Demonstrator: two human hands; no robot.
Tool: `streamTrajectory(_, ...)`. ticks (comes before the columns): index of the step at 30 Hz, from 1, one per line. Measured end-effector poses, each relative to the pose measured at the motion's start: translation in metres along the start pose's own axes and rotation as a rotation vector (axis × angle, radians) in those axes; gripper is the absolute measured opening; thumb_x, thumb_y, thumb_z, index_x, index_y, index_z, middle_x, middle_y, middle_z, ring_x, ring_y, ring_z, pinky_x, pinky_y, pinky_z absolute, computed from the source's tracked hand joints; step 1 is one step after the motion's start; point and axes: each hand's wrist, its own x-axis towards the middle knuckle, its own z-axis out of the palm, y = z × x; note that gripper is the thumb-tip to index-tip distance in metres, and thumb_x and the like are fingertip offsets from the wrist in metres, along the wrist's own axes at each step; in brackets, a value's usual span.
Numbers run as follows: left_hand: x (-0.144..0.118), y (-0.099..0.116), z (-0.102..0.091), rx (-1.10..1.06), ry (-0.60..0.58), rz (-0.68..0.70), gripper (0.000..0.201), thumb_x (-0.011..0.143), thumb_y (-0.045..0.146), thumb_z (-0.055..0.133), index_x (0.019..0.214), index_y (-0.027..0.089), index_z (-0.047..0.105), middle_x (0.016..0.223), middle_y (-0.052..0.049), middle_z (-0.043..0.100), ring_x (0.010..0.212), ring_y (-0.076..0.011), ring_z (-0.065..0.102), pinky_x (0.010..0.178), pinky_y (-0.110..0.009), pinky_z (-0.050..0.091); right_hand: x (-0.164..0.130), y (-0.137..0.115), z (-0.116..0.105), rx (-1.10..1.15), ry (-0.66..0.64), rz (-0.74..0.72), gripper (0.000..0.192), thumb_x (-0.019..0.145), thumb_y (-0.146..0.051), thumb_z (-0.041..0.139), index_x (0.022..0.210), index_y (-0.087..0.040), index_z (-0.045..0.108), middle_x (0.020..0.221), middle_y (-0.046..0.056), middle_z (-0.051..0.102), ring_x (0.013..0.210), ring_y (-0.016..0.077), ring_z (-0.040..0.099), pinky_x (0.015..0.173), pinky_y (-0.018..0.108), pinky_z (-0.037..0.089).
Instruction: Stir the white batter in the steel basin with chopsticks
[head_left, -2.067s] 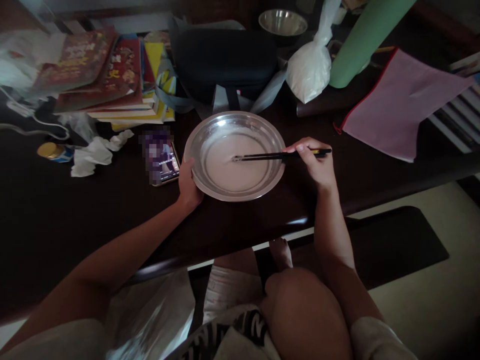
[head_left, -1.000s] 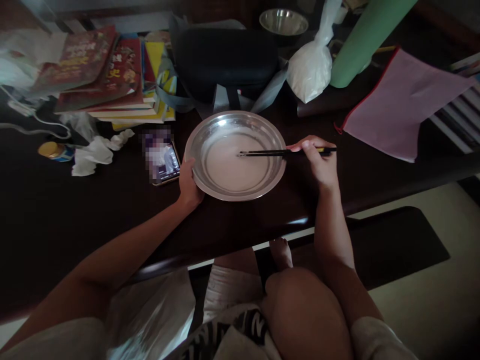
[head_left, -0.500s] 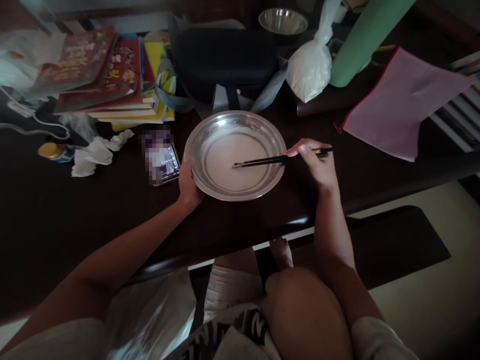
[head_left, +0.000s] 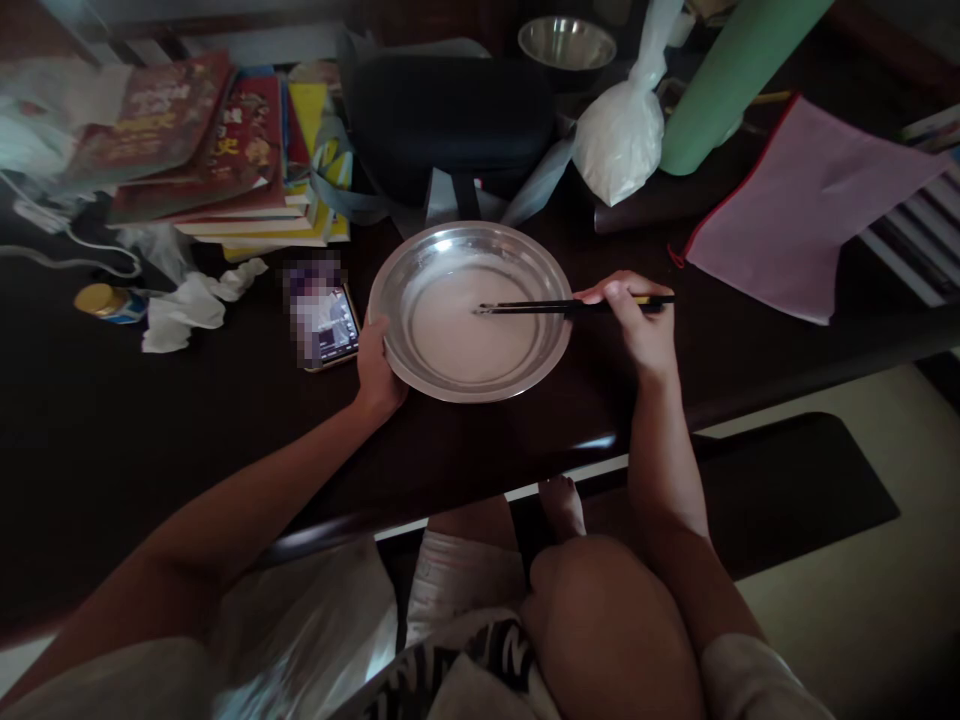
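A round metal basin (head_left: pixel 555 355) sits on the dark table in front of me, holding a pale, whitish liquid (head_left: pixel 465 345). My left hand (head_left: pixel 379 370) grips the basin's left rim, thumb over the edge and the other fingers hidden underneath. In my right hand (head_left: pixel 637 315) is a pair of black chopsticks (head_left: pixel 536 307), pinched near their rear ends, which show a gold band. They reach leftward over the basin's right rim, and their tips are at the liquid near the middle of the basin.
Left of the basin lies a lit phone (head_left: pixel 330 325), with crumpled tissue (head_left: pixel 187 310) and a small yellow-capped jar (head_left: pixel 109 303) farther out. Books (head_left: pixel 247 150), a black case (head_left: pixel 454 125), a tied bag of white powder (head_left: pixel 619 140), a green cylinder (head_left: pixel 739 80) and a pink pouch (head_left: pixel 802 210) stand behind.
The chopstick tips have shifted slightly up and to the right in the liquid, and my right hand has moved a little right. My left hand and the basin stay put.
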Motion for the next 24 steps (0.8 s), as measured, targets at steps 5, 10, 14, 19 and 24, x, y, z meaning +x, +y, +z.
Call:
streamTrajectory(5,0.0011,-0.0011,-0.0023,0.044,-0.019,0.006,0.025,0.080,0.043,0.074,0.075,0.027,0.056,0.077,-0.004,0.072,0.114,-0.0319,0.075,0.092,-0.037,0.066,-0.0005,0.0021,-0.0004,0.013,-0.078,0.015,0.043,0.093,-0.066,0.071,0.076,-0.027,0.080,0.079,0.000,0.081,0.082,0.0204,0.082,0.082,0.039,0.066)
streamTrajectory(10,0.0019,-0.0029,-0.0044,0.033,-0.026,0.029,0.030,0.081,0.040,0.074,0.071,0.026,0.049,0.076,-0.004,0.070,0.116,-0.0326,0.073,0.095,-0.038,0.066,-0.0005,0.0036,-0.0016,0.013,0.001,-0.013,0.042,0.094,-0.064,0.071,0.075,-0.028,0.080,0.076,-0.001,0.081,0.081,0.0198,0.081,0.083,0.039,0.066)
streamTrajectory(14,0.0011,-0.0013,-0.0024,0.007,-0.033,0.000,0.020,0.085,0.034,0.069,0.075,0.025,0.054,0.078,-0.004,0.072,0.116,-0.0304,0.073,0.099,-0.038,0.064,-0.0005,0.0039,-0.0019,0.018,-0.063,0.004,0.043,0.095,-0.065,0.069,0.076,-0.028,0.080,0.077,-0.001,0.081,0.080,0.0198,0.081,0.082,0.039,0.066)
streamTrajectory(19,0.0008,-0.0002,-0.0007,-0.006,-0.029,0.010,0.018,0.084,0.030,0.069,0.076,0.025,0.055,0.073,-0.002,0.067,0.109,-0.0283,0.074,0.100,-0.037,0.062,0.0003,0.0045,-0.0013,0.013,-0.033,-0.021,0.041,0.094,-0.064,0.072,0.079,-0.028,0.081,0.082,0.001,0.083,0.087,0.0207,0.082,0.086,0.039,0.066)
streamTrajectory(24,-0.0005,-0.0009,0.0009,-0.003,-0.022,0.040,0.020,0.090,0.029,0.064,0.075,0.025,0.051,0.077,-0.002,0.068,0.108,-0.0267,0.074,0.100,-0.039,0.061,-0.0002,0.0042,-0.0020,0.006,-0.060,0.007,0.043,0.095,-0.066,0.069,0.076,-0.029,0.080,0.078,0.000,0.082,0.081,0.0205,0.081,0.083,0.040,0.067)
